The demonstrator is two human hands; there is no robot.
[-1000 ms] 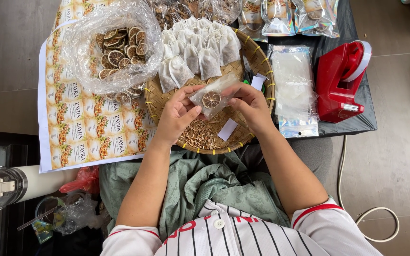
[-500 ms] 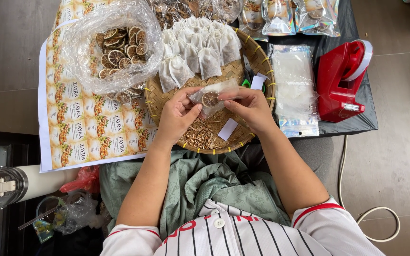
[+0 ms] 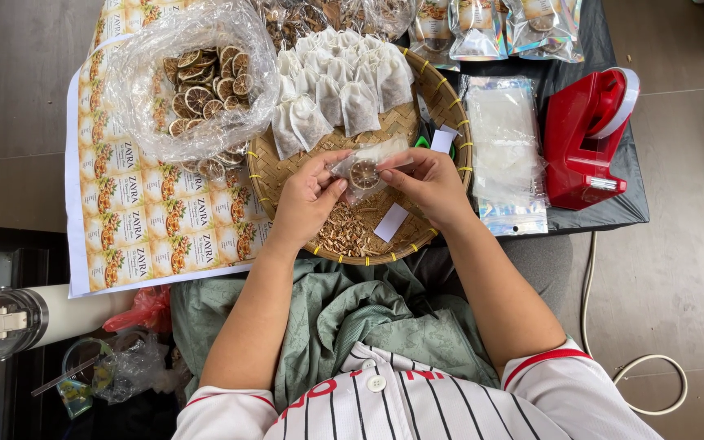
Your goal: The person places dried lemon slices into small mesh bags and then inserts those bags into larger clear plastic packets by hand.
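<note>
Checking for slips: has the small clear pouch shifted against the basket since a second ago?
No. The small clear pouch stays between both hands over the woven basket, below the white sachets.

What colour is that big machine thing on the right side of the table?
The tape dispenser is bright red with a white wheel, seen clearly in the head view.

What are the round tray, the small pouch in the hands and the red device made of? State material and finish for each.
Round tray: woven bamboo or cane by its plaited strips, matt tan, rim bound in yellow.
Small pouch, held by left hand and right hand: thin clear plastic film, glossy; a dried citrus slice shows through.
Red device: likely moulded plastic, smooth and shiny.
</note>
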